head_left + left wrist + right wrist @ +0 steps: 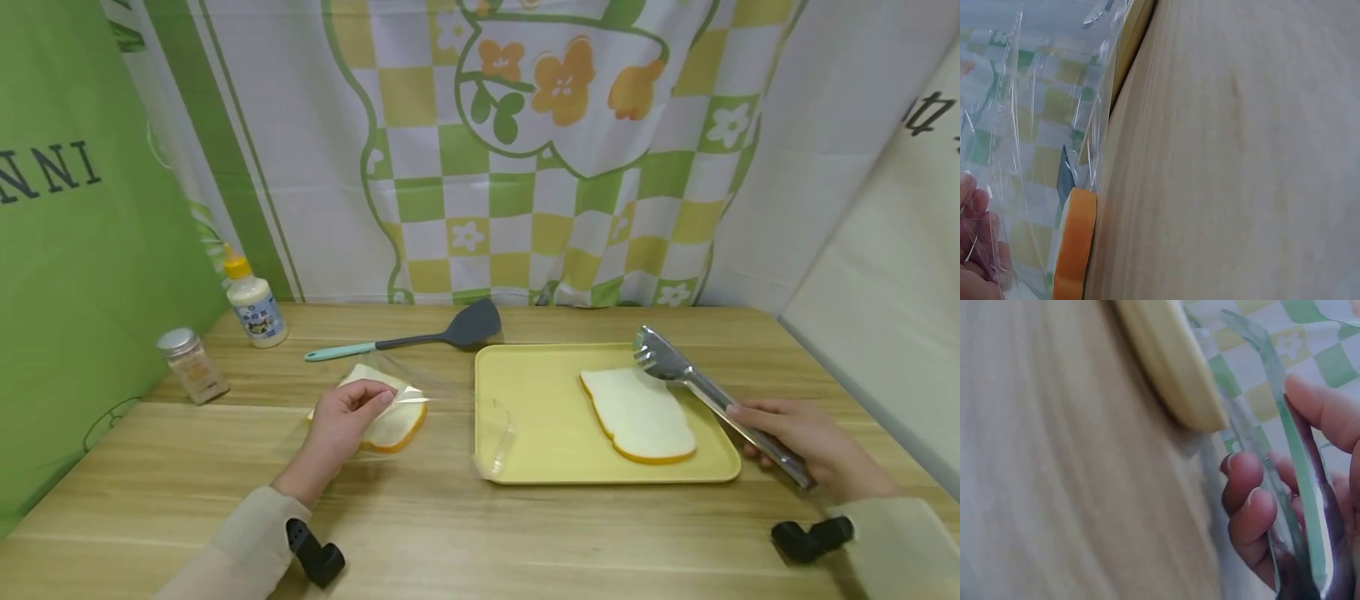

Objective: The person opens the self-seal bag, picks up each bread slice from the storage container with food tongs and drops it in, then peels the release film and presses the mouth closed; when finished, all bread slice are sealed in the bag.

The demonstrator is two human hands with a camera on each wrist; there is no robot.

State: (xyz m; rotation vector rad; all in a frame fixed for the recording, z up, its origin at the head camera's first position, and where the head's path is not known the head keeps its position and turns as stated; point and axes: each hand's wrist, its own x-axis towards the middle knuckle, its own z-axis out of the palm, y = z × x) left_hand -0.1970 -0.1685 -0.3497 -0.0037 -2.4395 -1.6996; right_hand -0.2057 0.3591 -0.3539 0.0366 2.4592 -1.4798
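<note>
My left hand [347, 423] pinches a clear plastic bag [1017, 125] between thumb and fingers. A bread slice [396, 429] with an orange crust lies on the table by that hand; whether it is inside the bag or under it I cannot tell. The bag stretches right to the tray's left end. My right hand [798, 437] grips metal tongs [708, 390] by their arms. Their head is over the far right corner of another bread slice [643, 415], which lies on a yellow tray [536, 417]; contact with the slice cannot be made out.
A spatula [471, 325] with a mint handle lies behind the left slice. At the back left stand a yellow-capped squeeze bottle [257, 308] and a silver-lidded shaker jar [193, 367]. A patterned curtain [420, 192] hangs behind the wooden table [450, 542].
</note>
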